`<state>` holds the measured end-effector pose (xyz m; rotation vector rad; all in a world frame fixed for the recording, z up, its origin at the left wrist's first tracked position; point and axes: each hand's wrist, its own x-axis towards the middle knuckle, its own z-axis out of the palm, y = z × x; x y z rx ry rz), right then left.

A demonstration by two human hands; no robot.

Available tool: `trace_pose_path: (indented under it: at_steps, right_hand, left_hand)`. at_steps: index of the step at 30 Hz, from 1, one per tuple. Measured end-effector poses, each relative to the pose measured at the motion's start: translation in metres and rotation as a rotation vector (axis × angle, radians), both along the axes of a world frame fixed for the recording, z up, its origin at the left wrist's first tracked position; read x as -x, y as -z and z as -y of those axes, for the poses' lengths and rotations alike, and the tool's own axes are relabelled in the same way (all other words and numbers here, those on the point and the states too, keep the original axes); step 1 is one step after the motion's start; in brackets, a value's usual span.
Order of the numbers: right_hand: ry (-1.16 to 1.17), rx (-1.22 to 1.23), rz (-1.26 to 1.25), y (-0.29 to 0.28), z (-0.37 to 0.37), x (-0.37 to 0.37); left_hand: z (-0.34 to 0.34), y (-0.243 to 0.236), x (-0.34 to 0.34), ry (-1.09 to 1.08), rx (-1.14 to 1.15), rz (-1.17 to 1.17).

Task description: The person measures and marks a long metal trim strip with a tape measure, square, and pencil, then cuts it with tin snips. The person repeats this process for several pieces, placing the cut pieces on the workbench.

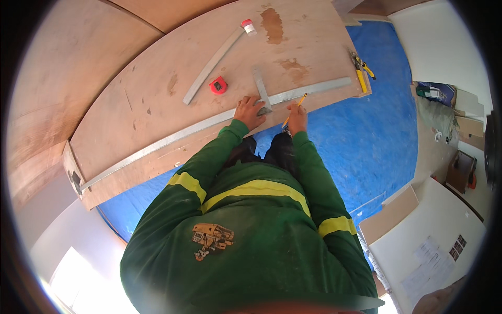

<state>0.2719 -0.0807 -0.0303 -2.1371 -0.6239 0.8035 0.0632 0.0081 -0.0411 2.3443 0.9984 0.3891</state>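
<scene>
A long silvery metal strip (157, 147) lies along the near edge of the wooden worktop (151, 110). Across it sits a square (260, 82), its blade pointing away from me. My left hand (250, 113) rests on the strip at the square's dark stock, fingers curled over it. Just to the right, my right hand (297, 118) grips a yellow pencil (303, 98), held tilted near the worktop's edge. A red tape measure (218, 85) lies beyond my left hand. Past it is a shorter flat pale strip (212, 67), set diagonally.
A small white container with a red lid (249, 27) is at the far side. Yellow-handled pliers (360, 73) lie at the worktop's right corner. Blue sheeting (379, 120) covers the floor. Bags (436, 94) and a cardboard box (389, 214) are on the right.
</scene>
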Motion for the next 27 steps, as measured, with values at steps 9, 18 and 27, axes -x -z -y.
trace_pose_path:
  at_steps: [9,18,27]
  right_hand:
    - [-0.186,-0.143,-0.21,-0.045,0.012,-0.021]
    - [-0.452,-0.212,-0.126,-0.049,0.005,-0.006]
    - [-0.579,-0.239,-0.058,-0.047,-0.007,0.003]
  left_hand:
    - [0.001,0.007,0.003,-0.003,-0.011,0.032]
    - [0.0,0.013,0.002,-0.001,-0.013,0.061]
    - [-0.001,0.006,0.004,0.023,-0.011,0.055]
